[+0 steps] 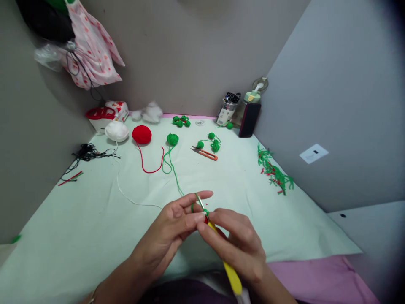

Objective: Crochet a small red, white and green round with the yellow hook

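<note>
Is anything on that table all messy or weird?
Yes: the black yarn at the left lies in a tangle, not wound up like the red ball. At the right, green and red scraps are strewn in a loose pile. I see nothing spilled, and the hook in the right hand looks fine.

Matt fibre beside smooth plastic and metal.
The hook [233, 278] pairs a smooth, plastic-looking handle with shiny metal; the snips [207, 155] look metal and plastic too. The red ball [141, 134], white ball [117, 131] and green ball [172, 139] are matt, fibrous yarn, the stuffing [152, 113] fluffy. Matt, lightly creased cloth [234, 177] covers the surface.
</note>
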Demonstrator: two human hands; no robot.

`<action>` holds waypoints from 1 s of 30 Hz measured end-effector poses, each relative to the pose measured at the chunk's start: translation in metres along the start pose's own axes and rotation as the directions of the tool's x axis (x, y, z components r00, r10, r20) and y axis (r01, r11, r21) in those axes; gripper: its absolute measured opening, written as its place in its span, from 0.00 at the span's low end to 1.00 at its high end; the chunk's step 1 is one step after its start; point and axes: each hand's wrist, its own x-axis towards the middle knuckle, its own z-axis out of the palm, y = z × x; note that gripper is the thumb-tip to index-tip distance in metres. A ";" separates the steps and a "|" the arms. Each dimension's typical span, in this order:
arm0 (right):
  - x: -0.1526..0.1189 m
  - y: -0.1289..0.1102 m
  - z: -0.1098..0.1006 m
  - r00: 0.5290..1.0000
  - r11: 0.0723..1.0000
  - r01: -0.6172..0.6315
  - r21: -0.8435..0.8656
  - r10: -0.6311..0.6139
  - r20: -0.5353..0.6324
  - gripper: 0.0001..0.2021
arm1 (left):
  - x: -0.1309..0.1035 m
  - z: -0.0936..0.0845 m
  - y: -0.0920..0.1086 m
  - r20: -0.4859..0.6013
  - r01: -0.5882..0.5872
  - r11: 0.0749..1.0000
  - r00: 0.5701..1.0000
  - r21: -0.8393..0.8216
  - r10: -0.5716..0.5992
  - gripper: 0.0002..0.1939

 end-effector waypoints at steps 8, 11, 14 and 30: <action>0.017 0.005 -0.012 0.889 0.723 -0.385 0.574 0.457 0.021 0.12 | -0.001 -0.005 0.004 -0.103 -0.136 0.958 0.981 0.254 0.166 0.19; 0.019 0.006 -0.006 0.789 0.446 -0.443 0.778 0.606 0.101 0.09 | -0.001 -0.002 0.003 -0.116 -0.189 0.919 0.963 0.346 0.241 0.14; 0.019 0.004 0.001 0.779 0.392 -0.439 0.809 0.615 0.124 0.08 | 0.000 0.001 -0.003 -0.100 -0.211 0.922 0.962 0.324 0.254 0.16; 0.011 -0.001 0.010 0.943 0.899 -0.275 0.340 0.321 -0.086 0.18 | 0.007 0.001 -0.005 -0.054 -0.022 0.997 0.998 -0.068 0.018 0.22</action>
